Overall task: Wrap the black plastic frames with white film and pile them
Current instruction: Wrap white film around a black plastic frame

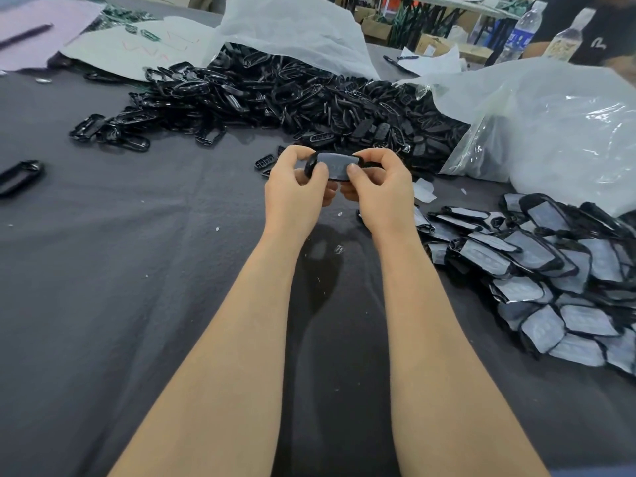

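A black plastic frame (pixel 335 165) with white film across its face is held above the table between both hands. My left hand (pixel 296 187) pinches its left end, thumb on top. My right hand (pixel 378 187) pinches the right end, thumb pressing on the film. A big heap of bare black frames (pixel 275 94) spills from a bag behind the hands. A pile of wrapped frames (pixel 550 280) lies on the right.
The table is covered with dark grey cloth (pixel 120 270). Large clear plastic bags (pixel 550 122) stand at the back and right. A single frame (pixel 19 175) lies at the left edge. Water bottles (pixel 521 32) and a person sit at the far right.
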A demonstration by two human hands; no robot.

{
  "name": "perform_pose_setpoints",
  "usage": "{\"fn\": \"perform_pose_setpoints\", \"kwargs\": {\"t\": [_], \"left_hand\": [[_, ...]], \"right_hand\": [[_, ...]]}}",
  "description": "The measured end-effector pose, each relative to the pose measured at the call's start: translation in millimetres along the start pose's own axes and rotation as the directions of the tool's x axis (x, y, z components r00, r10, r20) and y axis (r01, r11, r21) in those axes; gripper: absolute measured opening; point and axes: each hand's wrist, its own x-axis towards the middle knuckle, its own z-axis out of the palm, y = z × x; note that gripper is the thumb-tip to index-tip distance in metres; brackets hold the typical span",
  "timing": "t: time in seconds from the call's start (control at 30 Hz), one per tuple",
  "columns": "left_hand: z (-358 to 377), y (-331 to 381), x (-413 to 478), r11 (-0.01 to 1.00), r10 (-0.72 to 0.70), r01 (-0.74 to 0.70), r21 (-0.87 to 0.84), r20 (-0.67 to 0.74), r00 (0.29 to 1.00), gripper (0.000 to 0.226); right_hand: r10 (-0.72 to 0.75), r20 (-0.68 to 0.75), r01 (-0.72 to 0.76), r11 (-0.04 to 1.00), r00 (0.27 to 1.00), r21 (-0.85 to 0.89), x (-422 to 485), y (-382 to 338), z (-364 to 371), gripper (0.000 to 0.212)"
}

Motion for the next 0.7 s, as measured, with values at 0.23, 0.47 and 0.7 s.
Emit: {"fn": "perform_pose_setpoints", "kwargs": {"t": [0.23,0.47,0.7], "left_hand": [[-3.1,4.2,-2.6,0.999,-0.032,0.032,0.022,-0.004,0.999,0.013],[1.1,7.6,-6.0,0.999,-0.040,0.039,0.029,0.037,0.999,0.016],[1.9,7.9,-5.6,0.999,-0.028,0.026,0.031,0.058,0.998,0.017]], "right_hand": [[-0.048,0.040,0.051,0.994,0.998,-0.092,-1.8,-0.8,-0.6,0.013],[0.065,-0.047,-0.063,0.997,0.997,0.035,-3.2,-2.6,8.0,0.016],[0.193,-0.073,-0.172,0.957,0.978,0.232,1.1,-4.0,3.9,0.015]]}}
